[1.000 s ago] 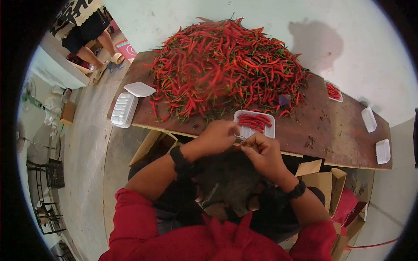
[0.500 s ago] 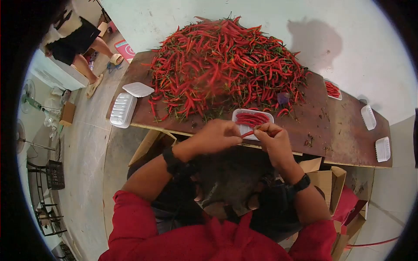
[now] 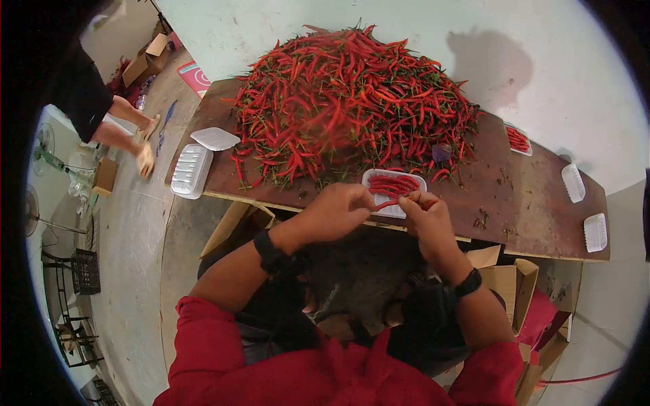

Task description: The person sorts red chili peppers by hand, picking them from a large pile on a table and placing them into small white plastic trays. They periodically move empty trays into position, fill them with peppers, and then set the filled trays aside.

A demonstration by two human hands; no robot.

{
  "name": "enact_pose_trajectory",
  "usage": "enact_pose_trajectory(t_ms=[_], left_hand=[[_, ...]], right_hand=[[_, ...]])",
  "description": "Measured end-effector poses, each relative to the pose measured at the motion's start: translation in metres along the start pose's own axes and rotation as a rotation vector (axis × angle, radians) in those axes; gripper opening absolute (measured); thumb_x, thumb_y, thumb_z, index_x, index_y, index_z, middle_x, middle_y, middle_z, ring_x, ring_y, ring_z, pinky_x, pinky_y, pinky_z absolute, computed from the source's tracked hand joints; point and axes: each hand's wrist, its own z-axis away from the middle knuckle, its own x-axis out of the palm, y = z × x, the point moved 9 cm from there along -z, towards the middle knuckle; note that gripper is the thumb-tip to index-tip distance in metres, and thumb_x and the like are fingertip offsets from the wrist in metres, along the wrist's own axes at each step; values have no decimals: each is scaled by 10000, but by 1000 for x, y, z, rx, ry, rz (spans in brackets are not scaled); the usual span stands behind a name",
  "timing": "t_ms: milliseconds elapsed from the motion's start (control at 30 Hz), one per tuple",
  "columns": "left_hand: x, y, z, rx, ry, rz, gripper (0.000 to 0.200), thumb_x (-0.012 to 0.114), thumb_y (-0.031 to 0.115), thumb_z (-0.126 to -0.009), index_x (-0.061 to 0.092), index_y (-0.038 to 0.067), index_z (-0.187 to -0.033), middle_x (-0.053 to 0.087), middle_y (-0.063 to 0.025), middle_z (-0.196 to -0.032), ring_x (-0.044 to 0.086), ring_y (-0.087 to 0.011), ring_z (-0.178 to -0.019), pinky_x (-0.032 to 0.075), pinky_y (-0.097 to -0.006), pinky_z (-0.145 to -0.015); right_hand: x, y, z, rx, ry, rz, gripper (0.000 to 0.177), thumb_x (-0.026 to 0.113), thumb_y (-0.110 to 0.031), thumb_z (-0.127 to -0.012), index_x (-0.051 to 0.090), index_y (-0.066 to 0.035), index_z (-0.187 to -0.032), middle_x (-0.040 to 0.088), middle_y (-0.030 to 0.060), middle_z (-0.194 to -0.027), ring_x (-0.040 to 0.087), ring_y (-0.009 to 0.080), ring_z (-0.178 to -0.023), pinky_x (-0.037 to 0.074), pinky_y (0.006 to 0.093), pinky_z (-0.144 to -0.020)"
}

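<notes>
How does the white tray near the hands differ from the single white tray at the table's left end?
The near tray holds red chillies; the left tray holds none. The near tray lies before the pile; the left tray lies beside it. Both are white, rounded rectangles.

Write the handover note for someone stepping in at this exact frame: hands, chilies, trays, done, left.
Left hand and right hand: both pinch one red chili at the table's near edge.
White tray just behind the hands: a few chilies laid in, room to spare.
Chili pile: large, behind the tray.
Empty trays: stacked at left.
Done: little. Left: nearly the whole pile.
</notes>
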Motion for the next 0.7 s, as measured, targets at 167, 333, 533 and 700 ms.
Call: enact_pose_trajectory(t_ms=[167,333,533,700], left_hand=[[19,14,10,-114,-365,-6,167,635,153,-822,611,8,-902,610,-25,-755,548,-84,-643,452,-256,-594],[26,9,15,-133,-486,-73,210,660,181,-818,608,13,-933,608,-27,-727,544,-83,-609,446,-257,-563],[-2,15,2,100,33,-100,194,644,172,-829,606,15,-937,608,-34,-733,557,-92,-611,448,-271,-560],[1,13,2,60,21,-88,160,594,152,-858,607,11,-932,611,-41,-741,563,-91,-614,451,-273,-561]], right_hand=[[-10,4,-2,105,27,-197,165,630,-199,-868,554,-69,-801,404,-76,-582,310,27,-446,234,206,-420],[-8,4,1,127,37,-178,159,624,-195,-874,542,-90,-787,384,-83,-574,309,29,-453,229,209,-424],[3,13,2,85,-12,-136,168,631,-197,-870,530,-107,-771,382,-82,-572,311,28,-457,233,206,-428],[11,12,8,124,-20,-170,140,640,-189,-862,560,-93,-798,416,-74,-583,345,28,-478,260,202,-441]])
